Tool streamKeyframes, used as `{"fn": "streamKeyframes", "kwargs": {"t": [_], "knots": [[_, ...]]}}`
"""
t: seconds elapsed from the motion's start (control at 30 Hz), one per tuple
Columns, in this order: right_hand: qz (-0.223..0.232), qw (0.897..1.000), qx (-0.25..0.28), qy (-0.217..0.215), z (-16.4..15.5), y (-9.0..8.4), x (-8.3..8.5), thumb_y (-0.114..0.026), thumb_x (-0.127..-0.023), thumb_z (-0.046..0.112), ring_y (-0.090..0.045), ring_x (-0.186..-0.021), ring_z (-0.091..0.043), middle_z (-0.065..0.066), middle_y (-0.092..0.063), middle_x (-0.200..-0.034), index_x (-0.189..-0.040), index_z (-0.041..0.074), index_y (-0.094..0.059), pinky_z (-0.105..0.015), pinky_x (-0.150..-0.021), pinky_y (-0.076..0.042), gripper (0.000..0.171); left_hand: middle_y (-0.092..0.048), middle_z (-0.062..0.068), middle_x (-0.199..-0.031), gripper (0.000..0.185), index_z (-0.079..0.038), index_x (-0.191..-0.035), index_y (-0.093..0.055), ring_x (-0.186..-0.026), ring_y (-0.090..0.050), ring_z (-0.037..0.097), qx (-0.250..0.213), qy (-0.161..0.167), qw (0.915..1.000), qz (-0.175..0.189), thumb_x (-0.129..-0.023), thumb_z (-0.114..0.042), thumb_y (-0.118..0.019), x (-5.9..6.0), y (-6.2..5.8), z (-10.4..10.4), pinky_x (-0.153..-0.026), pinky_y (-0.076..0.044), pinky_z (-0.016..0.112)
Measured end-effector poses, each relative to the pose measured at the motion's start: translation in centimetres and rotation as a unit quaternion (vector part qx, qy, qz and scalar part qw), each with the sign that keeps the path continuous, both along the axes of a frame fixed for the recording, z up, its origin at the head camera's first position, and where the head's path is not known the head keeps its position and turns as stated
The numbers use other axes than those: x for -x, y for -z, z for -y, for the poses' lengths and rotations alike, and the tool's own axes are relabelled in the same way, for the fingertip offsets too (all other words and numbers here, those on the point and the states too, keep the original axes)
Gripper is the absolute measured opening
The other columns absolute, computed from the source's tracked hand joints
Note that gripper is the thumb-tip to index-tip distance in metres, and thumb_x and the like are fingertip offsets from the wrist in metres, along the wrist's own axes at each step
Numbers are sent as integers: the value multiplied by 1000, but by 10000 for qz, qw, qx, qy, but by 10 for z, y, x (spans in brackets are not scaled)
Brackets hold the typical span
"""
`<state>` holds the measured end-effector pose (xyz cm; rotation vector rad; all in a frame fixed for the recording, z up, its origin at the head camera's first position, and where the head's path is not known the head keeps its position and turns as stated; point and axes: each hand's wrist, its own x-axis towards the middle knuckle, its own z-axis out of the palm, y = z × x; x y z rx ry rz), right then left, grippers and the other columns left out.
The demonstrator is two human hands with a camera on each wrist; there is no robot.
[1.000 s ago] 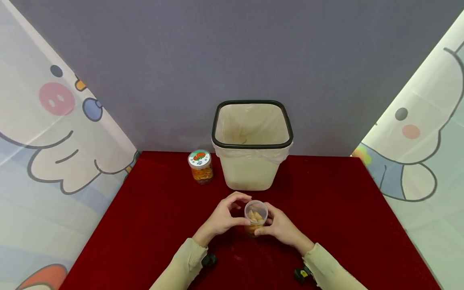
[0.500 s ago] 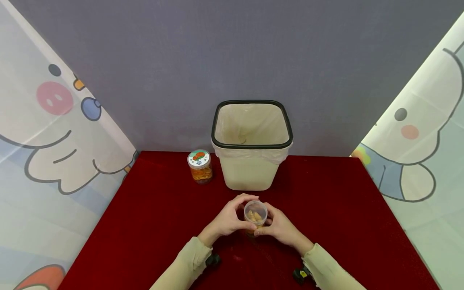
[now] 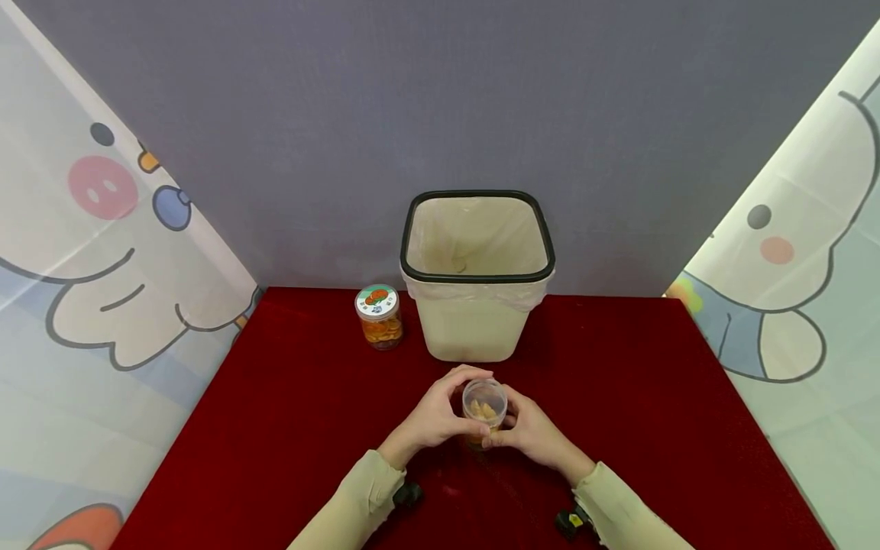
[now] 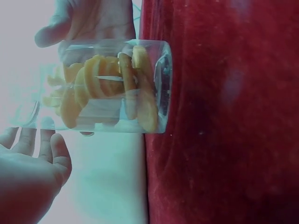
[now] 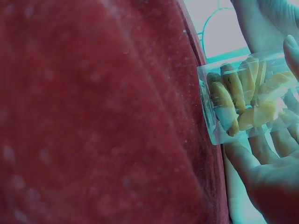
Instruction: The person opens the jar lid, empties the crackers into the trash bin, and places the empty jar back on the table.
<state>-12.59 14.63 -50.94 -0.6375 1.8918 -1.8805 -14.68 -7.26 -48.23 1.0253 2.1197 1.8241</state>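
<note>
The surface (image 3: pixel 289 428), covered in red cloth, carried everything. At its far edge stood the bin (image 3: pixel 477 321), cream with a black rim and a thin bag folded over that rim; it stood upright and open, and I could see almost nothing inside it. Just to the left of the bin stood a closed jar (image 3: pixel 379 315) with a printed lid and orange pieces inside, untouched and well apart from both hands.

In front of the bin, nearer to the person, was the open jar (image 3: pixel 484 409), a small clear one with no lid, partly filled with pale yellow slices (image 4: pixel 100 88). In the wrist views its base met the red cloth, so it seemed to rest on the surface and not in the air.

The left hand (image 3: pixel 436 416) was curled round the left side of the open jar, the fingers arching over the far rim. The right hand (image 3: pixel 525 429) held the right side, with the thumb and fingertips pressed against the wall. Both hands gripped the same jar, neither loosely nor fully closed, because the jar filled the space between them.

I judged the step in hand to be the taking hold of the open jar, before it was lifted. The next move would probably call for a firm two-sided grip, a lift straight up from the cloth, and a level carry toward the bin, so that no slices fell out before the jar came above the rim.
</note>
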Motion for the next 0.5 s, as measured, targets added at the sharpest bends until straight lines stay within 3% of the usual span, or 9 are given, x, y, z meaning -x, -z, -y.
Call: {"fn": "streamKeyframes", "kwargs": {"t": [0.17,0.3,0.5], "knots": [[-65,9999,-93,63,1,0,1,-78,-84,-2,-65,-108,-26,-24,-49,-133,-140,0,-45,-40,-81,-58,65,-56,1,-132,71,-20,-140,-55,-118,-54,24,-144,-60,9999,-27,-78,-14,-88,0,-4,3,-99,-46,44],[-263,9990,-280,210,2,-1,1,-80,-81,-2,-61,-114,-23,-20,-52,-133,-134,2,-49,-34,-87,-55,62,-57,2,-130,70,-20,-140,-55,-114,-56,23,-186,-207,9996,-96,-78,-13,-87,1,-5,10,-96,-48,39],[-379,9979,-421,320,2,-2,0,-83,-79,2,-59,-119,-23,-14,-52,-139,-140,8,-49,-31,-92,-52,70,-57,8,-131,71,-13,-140,-54,-114,-57,25,-242,-412,9986,-240,-78,-6,-86,5,-9,25,-94,-48,37]]}}
